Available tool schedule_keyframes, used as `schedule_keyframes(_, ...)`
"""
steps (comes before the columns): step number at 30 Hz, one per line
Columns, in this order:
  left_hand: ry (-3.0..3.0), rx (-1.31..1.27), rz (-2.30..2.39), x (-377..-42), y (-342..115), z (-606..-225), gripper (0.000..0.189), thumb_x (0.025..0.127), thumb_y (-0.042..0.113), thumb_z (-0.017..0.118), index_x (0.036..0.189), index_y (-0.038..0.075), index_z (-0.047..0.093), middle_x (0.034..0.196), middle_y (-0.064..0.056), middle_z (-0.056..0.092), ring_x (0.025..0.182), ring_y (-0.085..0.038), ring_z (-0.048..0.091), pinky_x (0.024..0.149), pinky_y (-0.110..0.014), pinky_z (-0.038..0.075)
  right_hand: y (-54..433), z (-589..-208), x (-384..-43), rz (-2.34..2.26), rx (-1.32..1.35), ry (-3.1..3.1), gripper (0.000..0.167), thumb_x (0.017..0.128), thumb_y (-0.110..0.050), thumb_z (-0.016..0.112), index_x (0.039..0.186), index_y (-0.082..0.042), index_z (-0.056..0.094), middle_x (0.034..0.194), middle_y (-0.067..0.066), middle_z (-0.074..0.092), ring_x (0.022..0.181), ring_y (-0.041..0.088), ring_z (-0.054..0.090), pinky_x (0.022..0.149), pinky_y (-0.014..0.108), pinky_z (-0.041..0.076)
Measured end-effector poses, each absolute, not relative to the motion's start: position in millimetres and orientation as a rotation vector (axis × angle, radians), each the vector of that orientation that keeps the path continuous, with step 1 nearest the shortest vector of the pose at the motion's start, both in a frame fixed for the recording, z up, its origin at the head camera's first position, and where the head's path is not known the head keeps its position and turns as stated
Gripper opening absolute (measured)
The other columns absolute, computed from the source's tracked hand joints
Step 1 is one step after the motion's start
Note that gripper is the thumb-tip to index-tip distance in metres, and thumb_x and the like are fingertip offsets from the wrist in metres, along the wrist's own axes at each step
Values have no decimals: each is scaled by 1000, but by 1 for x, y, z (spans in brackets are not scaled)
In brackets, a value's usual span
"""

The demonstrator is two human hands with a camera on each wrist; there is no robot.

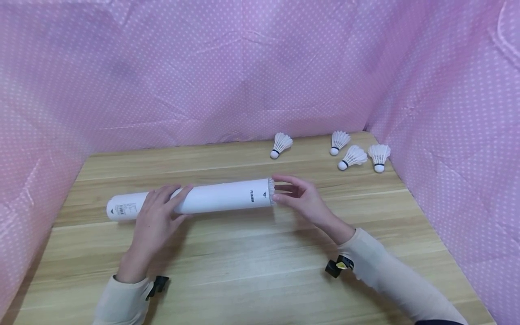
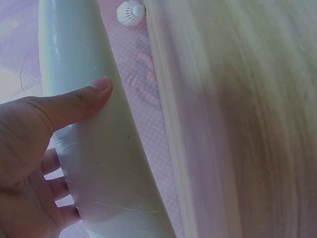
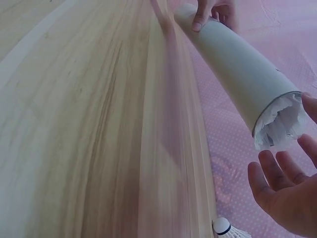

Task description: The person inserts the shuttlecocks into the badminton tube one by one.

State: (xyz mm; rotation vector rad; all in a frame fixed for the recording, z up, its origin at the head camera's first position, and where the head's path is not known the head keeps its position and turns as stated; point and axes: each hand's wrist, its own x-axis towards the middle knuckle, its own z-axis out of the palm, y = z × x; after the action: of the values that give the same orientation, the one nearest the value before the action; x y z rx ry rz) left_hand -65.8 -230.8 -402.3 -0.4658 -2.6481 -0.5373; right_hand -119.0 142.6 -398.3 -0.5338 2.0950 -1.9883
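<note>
A long white shuttlecock tube lies crosswise above the wooden table. My left hand grips it left of its middle; in the left wrist view the thumb lies along one side and the fingers curl round the other. White feathers of a shuttlecock stick out slightly from the tube's right end. Around that end my right hand is spread, fingers and thumb loosely bent, with gaps between most fingertips and the feathers in the right wrist view. What else the tube contains is hidden.
Several loose shuttlecocks lie along the back of the table: one shuttlecock behind the tube's right end, the others, such as this shuttlecock, grouped at the back right. Pink dotted cloth walls the back and sides.
</note>
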Motion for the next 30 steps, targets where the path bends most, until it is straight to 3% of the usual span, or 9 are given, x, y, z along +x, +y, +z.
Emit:
schedule_keyframes(6,-2647,-461,-537,-65,-231,-403,84,63,4,94,139,19,61,129,-19,60,122,-43,51,116,-62,27,139,-397,-118,-1975,-525,2110,52,90,-5,75,139,-2,58,138,10,60,122,32,61,95,37,56)
schedule_keyframes(15,-2642,-465,-525,-66,-231,-403,84,62,3,94,138,18,62,129,-20,60,122,-43,52,116,-62,26,134,-396,-118,-1933,-552,2142,48,91,-9,75,137,-10,62,133,8,62,120,34,61,97,36,54)
schedule_keyframes(20,-2647,-464,-526,-66,-231,-402,85,62,3,94,139,18,61,129,-20,60,122,-44,51,116,-63,26,134,-395,-118,-1913,-589,2164,48,92,-9,74,138,-7,61,132,9,63,119,29,63,99,36,53)
schedule_keyframes(30,-2654,-459,-534,-65,-231,-401,84,63,4,93,139,18,61,130,-20,60,122,-44,51,115,-63,27,133,-397,-119,-1948,-595,2148,47,92,-1,71,137,2,58,133,16,62,119,37,62,98,38,54)
